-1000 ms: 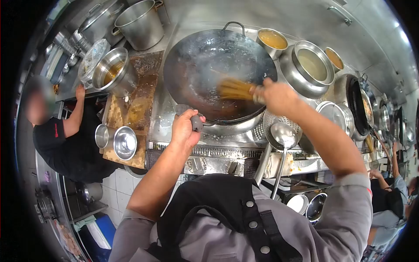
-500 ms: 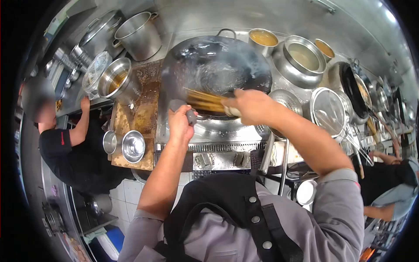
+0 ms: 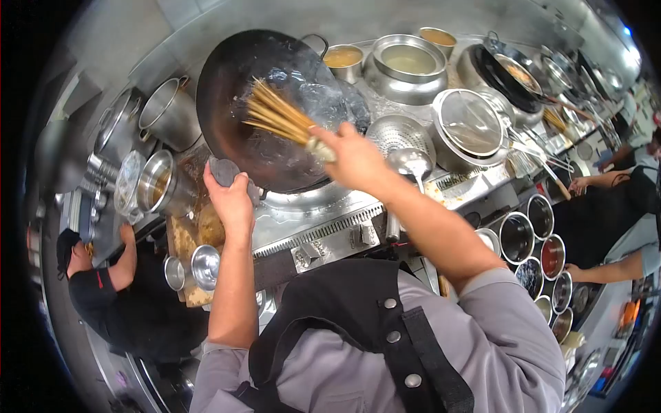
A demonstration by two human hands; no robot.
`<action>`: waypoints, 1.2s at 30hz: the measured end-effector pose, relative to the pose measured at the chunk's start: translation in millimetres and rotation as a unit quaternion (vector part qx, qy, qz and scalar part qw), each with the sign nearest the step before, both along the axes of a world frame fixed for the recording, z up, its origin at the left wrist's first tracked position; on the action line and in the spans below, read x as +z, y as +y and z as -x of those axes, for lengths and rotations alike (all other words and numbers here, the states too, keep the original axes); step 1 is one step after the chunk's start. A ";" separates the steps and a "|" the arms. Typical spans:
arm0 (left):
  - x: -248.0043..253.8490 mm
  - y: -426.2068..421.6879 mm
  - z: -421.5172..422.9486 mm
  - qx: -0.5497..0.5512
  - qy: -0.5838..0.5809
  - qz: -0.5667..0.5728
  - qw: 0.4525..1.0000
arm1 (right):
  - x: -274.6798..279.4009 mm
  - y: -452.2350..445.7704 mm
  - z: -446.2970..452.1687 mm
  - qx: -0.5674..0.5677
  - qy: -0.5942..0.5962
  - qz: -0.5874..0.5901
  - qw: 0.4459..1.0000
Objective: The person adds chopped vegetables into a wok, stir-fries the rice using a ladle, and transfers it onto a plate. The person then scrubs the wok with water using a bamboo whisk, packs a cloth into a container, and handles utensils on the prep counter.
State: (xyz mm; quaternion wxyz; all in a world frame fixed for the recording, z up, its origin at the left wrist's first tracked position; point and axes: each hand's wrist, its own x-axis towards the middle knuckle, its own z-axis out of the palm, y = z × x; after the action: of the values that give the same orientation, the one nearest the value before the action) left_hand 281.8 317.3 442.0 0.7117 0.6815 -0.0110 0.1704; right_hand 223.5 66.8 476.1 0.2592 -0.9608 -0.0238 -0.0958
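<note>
A large dark wok (image 3: 227, 89) is tilted up at its left side over the stove, with water and steam in its right part. My left hand (image 3: 231, 199) is closed round the grey cloth (image 3: 224, 172) at the wok's near handle. In my right hand (image 3: 350, 158) is a bamboo brush (image 3: 279, 115), gripped at its bound end, its bristles spread over the wok's inside. Just right of that hand lie a perforated strainer (image 3: 396, 134) and a steel ladle (image 3: 411, 163).
Behind stand a pot of pale liquid (image 3: 407, 62) and a bowl of orange liquid (image 3: 343, 56). A mesh sieve (image 3: 471, 122) rests at the right. Steel pots (image 3: 171, 113) and a co-worker (image 3: 103, 289) are at the left; other people work at the far right.
The wok has gone from lying nearly level to tilted, its left side raised. My right hand has swept the brush up and across it. The whole view has turned and shifted.
</note>
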 end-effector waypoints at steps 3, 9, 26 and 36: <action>5.3 -11.0 24.4 0.019 -0.063 -0.129 0.990 | -52.3 32.3 -17.4 -0.057 -0.044 -0.130 0.989; -47.0 6.2 68.1 0.001 -0.249 -0.346 0.905 | -110.8 33.9 8.8 -0.052 -0.100 -0.569 0.815; -75.5 -37.6 2.4 0.022 0.179 0.308 0.934 | 48.2 -137.6 -76.2 -0.026 0.035 0.437 0.898; -86.8 -7.1 30.3 -0.029 0.222 0.350 0.910 | 13.6 73.0 -66.4 0.116 0.045 -0.423 0.898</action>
State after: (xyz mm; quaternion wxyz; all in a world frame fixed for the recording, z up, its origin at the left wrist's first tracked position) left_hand 251.5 310.2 355.1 0.8931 0.4083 0.1882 -0.0130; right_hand 289.9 139.8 489.6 0.6511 -0.7543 -0.0811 -0.0227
